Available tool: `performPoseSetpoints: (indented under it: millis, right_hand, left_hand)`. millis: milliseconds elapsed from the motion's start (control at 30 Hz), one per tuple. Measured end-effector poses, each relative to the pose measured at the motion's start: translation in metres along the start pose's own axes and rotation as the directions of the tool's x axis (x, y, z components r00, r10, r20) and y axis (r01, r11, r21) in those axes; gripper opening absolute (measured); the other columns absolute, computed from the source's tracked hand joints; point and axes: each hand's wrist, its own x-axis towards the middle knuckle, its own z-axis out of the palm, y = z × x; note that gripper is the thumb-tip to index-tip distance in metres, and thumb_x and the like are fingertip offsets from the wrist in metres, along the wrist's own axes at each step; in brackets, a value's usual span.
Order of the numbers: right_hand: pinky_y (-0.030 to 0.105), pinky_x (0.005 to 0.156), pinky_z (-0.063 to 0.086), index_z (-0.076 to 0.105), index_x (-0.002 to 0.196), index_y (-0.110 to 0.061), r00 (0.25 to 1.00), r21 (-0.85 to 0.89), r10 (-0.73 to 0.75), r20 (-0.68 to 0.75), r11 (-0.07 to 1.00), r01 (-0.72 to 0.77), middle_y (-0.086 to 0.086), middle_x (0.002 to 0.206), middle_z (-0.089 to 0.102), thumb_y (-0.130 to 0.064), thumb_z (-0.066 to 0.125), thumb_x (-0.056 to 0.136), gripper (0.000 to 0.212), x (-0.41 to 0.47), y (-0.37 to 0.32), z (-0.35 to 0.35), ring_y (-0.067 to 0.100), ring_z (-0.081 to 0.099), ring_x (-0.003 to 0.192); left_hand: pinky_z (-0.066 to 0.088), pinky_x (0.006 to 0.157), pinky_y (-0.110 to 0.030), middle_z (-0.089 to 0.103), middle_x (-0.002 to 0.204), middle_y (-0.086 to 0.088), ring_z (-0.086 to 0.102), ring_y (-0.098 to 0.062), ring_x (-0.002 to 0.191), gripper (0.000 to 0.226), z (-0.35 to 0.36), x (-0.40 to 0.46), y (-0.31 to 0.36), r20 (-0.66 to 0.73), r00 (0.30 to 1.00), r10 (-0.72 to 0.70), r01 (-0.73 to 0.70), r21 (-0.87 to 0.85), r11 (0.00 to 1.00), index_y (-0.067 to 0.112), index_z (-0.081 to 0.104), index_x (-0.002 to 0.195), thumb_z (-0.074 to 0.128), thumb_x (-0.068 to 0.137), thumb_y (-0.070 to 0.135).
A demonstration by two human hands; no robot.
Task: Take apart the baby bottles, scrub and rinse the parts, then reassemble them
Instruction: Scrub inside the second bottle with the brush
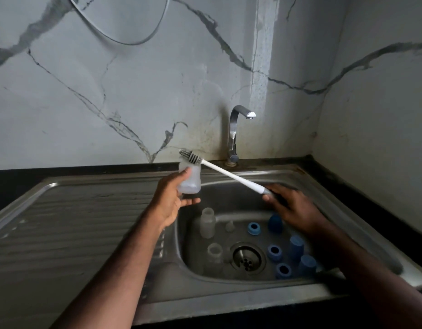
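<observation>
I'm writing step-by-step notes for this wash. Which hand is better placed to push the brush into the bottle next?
The right hand: it already grips the brush by its handle, bristles at the bottle mouth. The left hand is occupied holding that bottle.

No words, numbers or signs can be read anywhere. Nothing is printed where it can be seen on the things shown.

Dim, soft light; bright strip on the wall [264, 55]; wide-angle bending at edges
</observation>
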Motion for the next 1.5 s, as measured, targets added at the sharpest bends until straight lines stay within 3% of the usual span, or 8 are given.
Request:
performPoseSetpoints:
  millis: [333,433,533,667,800,967,1167,1500]
  right_hand:
    - [0.032,0.086,0.055,0.046,0.144,-0.036,1.0,-0.104,0.031,0.002,0.994,-0.031,-0.004,0.125,0.065,-0.079,0.028,0.086,0.074,-0.001,-0.001,-0.003,0.007,0.063,0.102]
    - [0.025,0.083,0.046,0.041,0.15,-0.033,0.999,-0.201,0.037,0.014,0.979,-0.033,-0.002,0.132,0.062,-0.059,0.04,0.098,0.057,-0.002,-0.004,-0.001,0.005,0.058,0.103]
    - [0.026,0.081,0.046,0.038,0.149,-0.035,1.0,-0.324,0.006,-0.024,0.946,-0.014,-0.001,0.132,0.061,-0.053,0.038,0.102,0.05,0.0,-0.012,0.0,0.011,0.06,0.104]
    - [0.026,0.076,0.05,0.031,0.151,-0.036,1.0,-0.488,-0.007,-0.013,0.873,0.0,0.0,0.131,0.06,-0.052,0.033,0.104,0.05,-0.002,-0.02,-0.007,0.013,0.062,0.101]
    - [0.024,0.069,0.047,0.034,0.147,-0.038,0.999,-0.514,-0.009,-0.046,0.858,-0.016,-0.002,0.127,0.06,-0.054,0.033,0.104,0.047,-0.001,-0.021,-0.006,0.012,0.061,0.094]
    - [0.026,0.069,0.043,0.044,0.141,-0.04,0.994,-0.443,-0.029,-0.104,0.897,-0.02,-0.004,0.118,0.068,-0.058,0.036,0.101,0.045,0.001,-0.006,-0.005,0.015,0.066,0.094]
    - [0.027,0.081,0.05,0.046,0.144,-0.034,0.999,-0.233,0.023,-0.029,0.972,-0.029,-0.002,0.125,0.065,-0.07,0.028,0.089,0.068,0.003,-0.001,0.002,0.011,0.062,0.103]
    - [0.014,0.063,0.041,0.047,0.14,-0.033,0.998,-0.144,-0.014,-0.06,0.99,0.005,-0.007,0.108,0.065,-0.057,0.041,0.099,0.048,0.005,-0.006,0.006,0.0,0.059,0.082]
  left_hand:
    - [0.054,0.049,-0.033,0.064,0.087,-0.018,0.062,-0.023,0.064,0.042,-0.016,0.002,0.006,-0.101,0.994,0.05,-0.041,0.086,0.995,0.002,0.066,0.111,0.068,0.089,0.038]
    - [0.051,0.044,-0.03,0.064,0.08,-0.018,0.06,-0.02,0.057,0.049,-0.016,0.005,0.001,-0.101,0.985,0.137,-0.097,0.331,0.939,0.004,0.07,0.099,0.073,0.073,0.046]
    - [0.057,0.049,-0.041,0.069,0.079,-0.008,0.066,-0.023,0.062,0.05,-0.021,0.007,-0.003,-0.016,0.923,0.384,-0.26,0.711,0.653,0.011,0.069,0.091,0.07,0.068,0.057]
    - [0.055,0.075,-0.044,0.063,0.108,-0.006,0.061,-0.031,0.098,0.05,-0.042,0.01,-0.002,0.235,0.795,0.56,-0.248,0.967,-0.054,0.016,0.066,0.113,0.078,0.076,0.048]
    - [0.056,0.075,-0.043,0.059,0.118,0.002,0.053,-0.027,0.106,0.061,-0.046,0.013,0.0,0.423,0.678,0.601,-0.365,0.904,-0.223,0.022,0.067,0.121,0.087,0.065,0.012]
    - [0.05,0.096,-0.042,0.063,0.125,0.0,0.059,-0.023,0.113,0.068,-0.058,0.025,-0.003,0.356,0.661,0.66,-0.538,0.838,0.086,0.016,0.066,0.126,0.09,0.063,0.005]
    - [0.058,0.076,-0.035,0.069,0.115,-0.012,0.067,-0.027,0.102,0.059,-0.044,0.015,-0.011,0.047,0.949,0.313,-0.316,0.193,0.929,0.011,0.061,0.123,0.082,0.072,0.032]
    - [0.059,0.072,-0.034,0.063,0.103,-0.023,0.066,-0.026,0.083,0.054,-0.017,0.004,-0.002,0.185,0.978,0.097,-0.068,-0.159,0.985,-0.004,0.054,0.128,0.052,0.097,0.04]
